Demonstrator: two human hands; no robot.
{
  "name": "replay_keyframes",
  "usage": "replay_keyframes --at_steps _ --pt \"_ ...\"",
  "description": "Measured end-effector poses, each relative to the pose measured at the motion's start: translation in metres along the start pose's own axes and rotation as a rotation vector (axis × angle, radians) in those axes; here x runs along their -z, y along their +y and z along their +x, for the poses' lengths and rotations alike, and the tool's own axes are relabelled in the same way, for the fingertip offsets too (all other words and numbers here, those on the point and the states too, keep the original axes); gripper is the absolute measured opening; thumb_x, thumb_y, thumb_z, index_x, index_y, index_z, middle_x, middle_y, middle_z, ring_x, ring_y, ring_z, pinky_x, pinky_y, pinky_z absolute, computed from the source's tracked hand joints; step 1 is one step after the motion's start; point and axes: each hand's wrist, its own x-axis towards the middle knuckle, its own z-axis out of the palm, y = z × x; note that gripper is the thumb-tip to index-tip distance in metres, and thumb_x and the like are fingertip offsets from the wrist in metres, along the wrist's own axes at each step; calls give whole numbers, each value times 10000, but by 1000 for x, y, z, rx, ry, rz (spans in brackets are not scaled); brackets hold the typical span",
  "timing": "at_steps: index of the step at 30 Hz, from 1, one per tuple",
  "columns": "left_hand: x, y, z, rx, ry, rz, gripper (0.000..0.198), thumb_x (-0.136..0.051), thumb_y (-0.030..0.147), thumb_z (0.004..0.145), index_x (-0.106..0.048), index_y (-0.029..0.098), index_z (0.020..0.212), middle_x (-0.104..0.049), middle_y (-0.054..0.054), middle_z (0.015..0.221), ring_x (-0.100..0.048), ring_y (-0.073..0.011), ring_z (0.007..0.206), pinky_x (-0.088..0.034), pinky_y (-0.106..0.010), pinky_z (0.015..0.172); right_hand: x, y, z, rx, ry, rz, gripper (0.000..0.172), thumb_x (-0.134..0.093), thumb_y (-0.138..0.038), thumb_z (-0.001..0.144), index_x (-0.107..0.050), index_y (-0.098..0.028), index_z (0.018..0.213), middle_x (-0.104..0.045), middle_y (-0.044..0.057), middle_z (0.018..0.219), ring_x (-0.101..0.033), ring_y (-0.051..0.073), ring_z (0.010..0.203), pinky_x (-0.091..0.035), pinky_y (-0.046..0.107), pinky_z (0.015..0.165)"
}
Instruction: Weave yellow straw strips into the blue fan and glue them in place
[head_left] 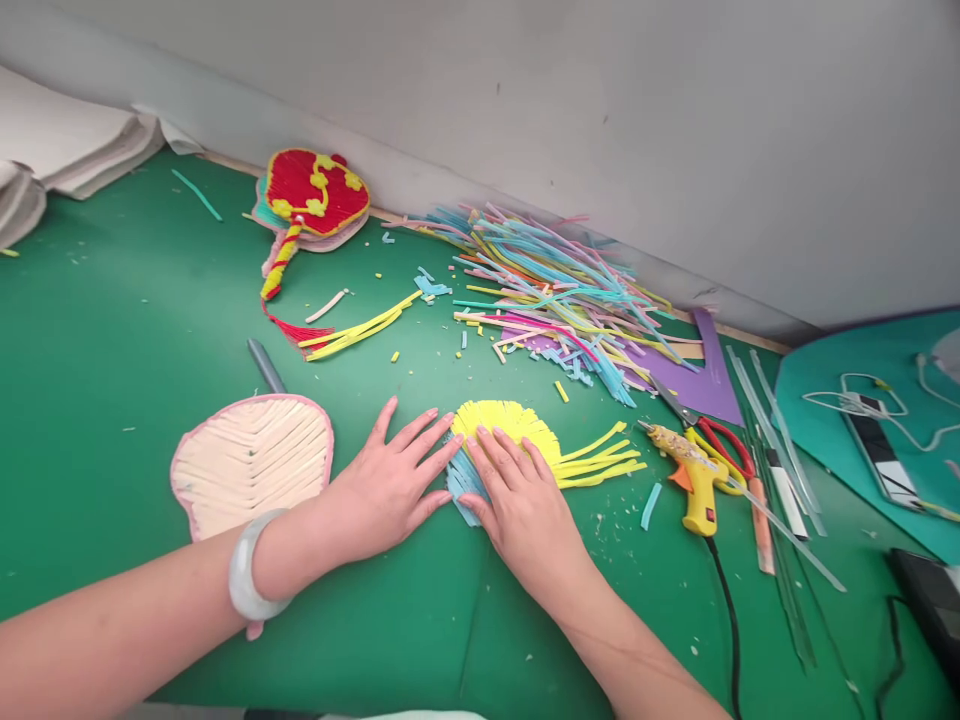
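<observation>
A round piece of yellow strips [506, 418] with blue strips [466, 482] at its lower left lies flat on the green table. Several loose yellow strip ends [604, 462] stick out at its right. My right hand [514, 490] lies over the piece, palm down, fingers stretched out. At its left edge my left hand [386, 480] rests flat with spread fingers, the fingertips touching or nearly touching the blue part. Neither hand grips anything. Partly under my left wrist is a cream fan shape with a pink rim [255, 450].
A red and yellow fan [315, 195] lies at the back left. Colored strips [547, 280] are heaped along the wall. A yellow glue gun [697, 485], scissors [724, 450] and glue sticks [780, 480] lie at right. A grey pen-like tool [266, 366] is behind the cream shape.
</observation>
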Motion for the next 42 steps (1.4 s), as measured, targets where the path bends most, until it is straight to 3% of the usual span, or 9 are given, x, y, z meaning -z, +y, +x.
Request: replay_keyframes --at_steps 20,42 --pt "-1 -5 -2 -51 -74 90 563 -370 479 1025 -417 164 1488 -404 -158 1561 -346 -328 1459 -126 -664 1189 -3 -3 3 -26 9 9 507 -483 -436 1008 -533 -140 1416 -555 151 1447 -519 296 1329 -347 552 1136" --pt "-1 -5 -2 -59 -70 97 566 -364 490 1024 -418 169 1488 -400 -160 1562 -346 -328 1460 -152 -658 1186 -3 -3 3 -11 0 2 509 -464 -442 1013 -531 -141 1419 -543 122 1462 -511 314 1339 -360 575 1129"
